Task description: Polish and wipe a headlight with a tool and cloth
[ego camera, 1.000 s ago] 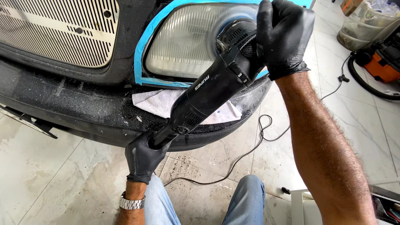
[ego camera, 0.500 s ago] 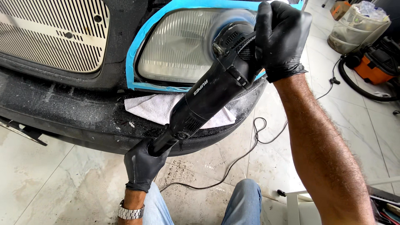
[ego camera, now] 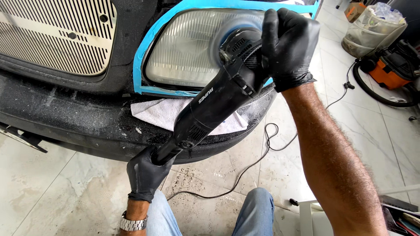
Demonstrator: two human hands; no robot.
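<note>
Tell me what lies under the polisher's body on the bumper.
A white cloth is spread on the black bumper, below the taped headlight. The polisher crosses over its middle, so that part of the cloth is hidden.

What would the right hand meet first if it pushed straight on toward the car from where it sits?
The right hand presses on the polisher head; straight ahead lies the headlight lens, probably through the pad already against it.

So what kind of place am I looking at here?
Probably a car detailing bay or garage: a car's front bumper and taped-off headlight fill the view, a polisher works the lens, and a shop vacuum sits on the tiled floor.
</note>
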